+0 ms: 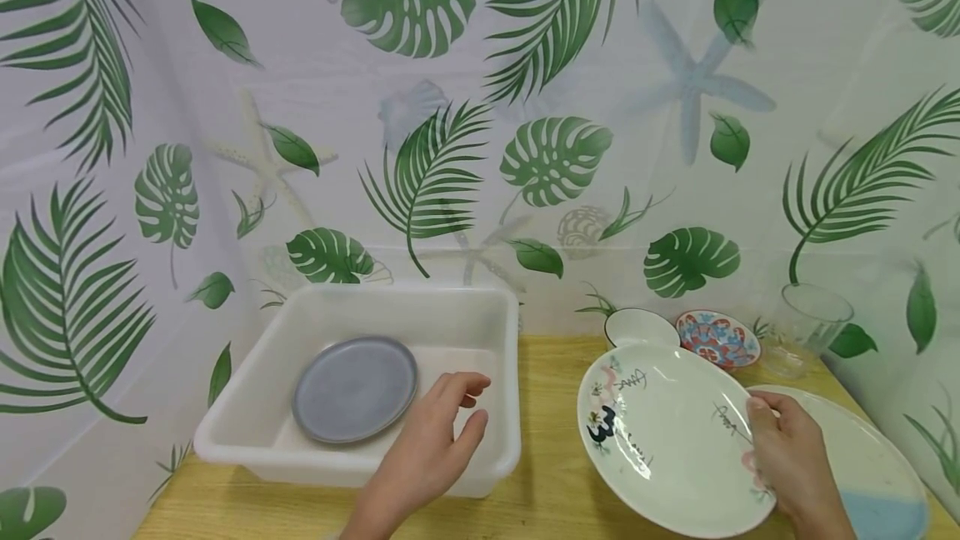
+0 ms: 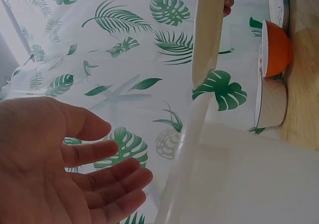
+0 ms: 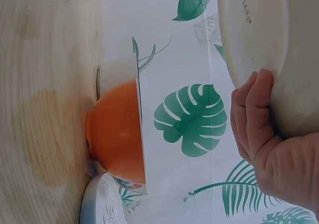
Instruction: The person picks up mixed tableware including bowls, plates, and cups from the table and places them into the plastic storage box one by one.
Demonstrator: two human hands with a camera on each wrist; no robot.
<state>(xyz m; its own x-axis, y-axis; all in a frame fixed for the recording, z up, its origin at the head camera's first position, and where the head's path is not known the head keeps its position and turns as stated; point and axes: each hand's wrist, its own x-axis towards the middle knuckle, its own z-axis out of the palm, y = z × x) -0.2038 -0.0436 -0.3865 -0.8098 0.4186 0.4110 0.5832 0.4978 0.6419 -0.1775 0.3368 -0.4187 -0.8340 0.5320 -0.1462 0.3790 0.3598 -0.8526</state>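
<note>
My right hand [image 1: 797, 452] grips the right rim of a white oval plate [image 1: 675, 440] printed with flowers and black script, thumb on top. In the right wrist view the fingers [image 3: 256, 102] press under the plate's pale underside [image 3: 294, 50]. The plate is tilted and raised above the table. My left hand [image 1: 435, 440] hovers over the front of a white plastic basin [image 1: 255, 461], fingers loosely bent and holding nothing. Inside the basin a grey-blue round plate [image 1: 356, 390] leans at a slant, left of that hand.
Behind the raised plate stand a white bowl [image 1: 642, 328], an orange bowl with a patterned inside [image 1: 717, 338] and a clear glass [image 1: 802, 332]. A white-and-blue plate [image 1: 885, 498] lies at the right of the wooden table [image 1: 551, 407]. A leaf-print sheet [image 1: 480, 148] hangs behind.
</note>
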